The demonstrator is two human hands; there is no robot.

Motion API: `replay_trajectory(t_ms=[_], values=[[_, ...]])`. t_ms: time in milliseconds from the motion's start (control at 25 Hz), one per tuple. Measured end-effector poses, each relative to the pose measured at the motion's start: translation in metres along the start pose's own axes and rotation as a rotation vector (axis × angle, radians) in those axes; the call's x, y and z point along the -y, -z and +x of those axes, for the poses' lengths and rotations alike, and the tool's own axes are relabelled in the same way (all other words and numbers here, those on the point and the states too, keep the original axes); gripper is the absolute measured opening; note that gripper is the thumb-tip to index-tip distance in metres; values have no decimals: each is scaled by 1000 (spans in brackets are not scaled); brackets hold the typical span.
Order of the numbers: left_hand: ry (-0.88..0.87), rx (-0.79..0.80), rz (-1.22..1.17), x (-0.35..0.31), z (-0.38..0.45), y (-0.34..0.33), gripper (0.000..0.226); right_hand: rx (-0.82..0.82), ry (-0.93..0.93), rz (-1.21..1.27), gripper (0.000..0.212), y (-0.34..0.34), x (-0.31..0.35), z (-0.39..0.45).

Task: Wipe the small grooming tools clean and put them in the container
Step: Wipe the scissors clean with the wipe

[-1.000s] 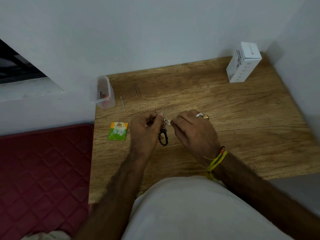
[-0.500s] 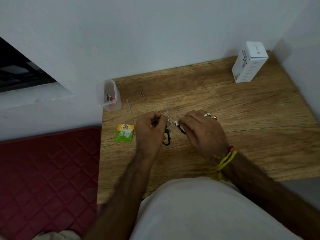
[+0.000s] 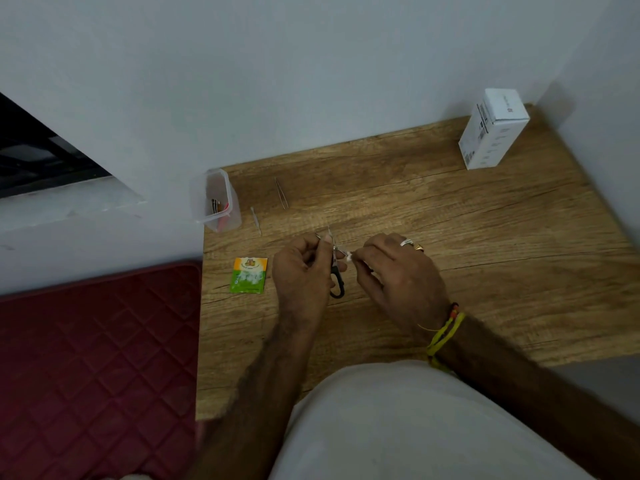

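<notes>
- Head view: left hand (image 3: 304, 271) gripping small black-handled scissors (image 3: 336, 271) just above the wooden table (image 3: 485, 258), blades splayed open.
- Right hand (image 3: 398, 268) pinching a tiny white swab (image 3: 349, 257) against a blade.
- Clear container (image 3: 218, 202) at far-left table corner, a few tools inside.
- Tweezers (image 3: 281, 192) and thin pick (image 3: 256, 220) lying near the container.
- Green sachet (image 3: 248, 275) left of the hands, white box (image 3: 491, 129) far right.

We see open wooden table (image 3: 485, 244) across the right half, the only block there a white box (image 3: 493, 129) standing in the far right corner by the walls. Far left edge is crowded: clear container (image 3: 217, 200) at the corner, a thin stick tool (image 3: 256, 221) just beside it, tweezers (image 3: 281, 192) further right, a green-orange sachet (image 3: 248, 275) nearer us. Walls close off back and right; we note bare wood near the front edge.
</notes>
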State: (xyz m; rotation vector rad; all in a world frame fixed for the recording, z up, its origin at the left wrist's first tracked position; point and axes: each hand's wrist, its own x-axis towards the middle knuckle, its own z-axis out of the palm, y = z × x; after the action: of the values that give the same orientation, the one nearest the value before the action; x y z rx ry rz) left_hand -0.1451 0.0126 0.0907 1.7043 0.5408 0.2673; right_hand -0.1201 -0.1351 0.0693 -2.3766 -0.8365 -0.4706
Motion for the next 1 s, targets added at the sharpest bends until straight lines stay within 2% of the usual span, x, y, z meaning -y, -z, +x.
replay_trajectory(t_ms=[400,560,800,1000], values=[[43,11,-130,0,0,-3,13,3,-32,51,17,-3,0,-1],[54,32,-121,-2,-2,-4,10,-65,-36,112,14,-3,-2,-6],[72,-64,-146,-3,0,-4,6,-22,37,63,17,-4,-3,-11],[31,-68,-152,-5,-2,-3,11,-83,62,39,14,-7,-3,-6]])
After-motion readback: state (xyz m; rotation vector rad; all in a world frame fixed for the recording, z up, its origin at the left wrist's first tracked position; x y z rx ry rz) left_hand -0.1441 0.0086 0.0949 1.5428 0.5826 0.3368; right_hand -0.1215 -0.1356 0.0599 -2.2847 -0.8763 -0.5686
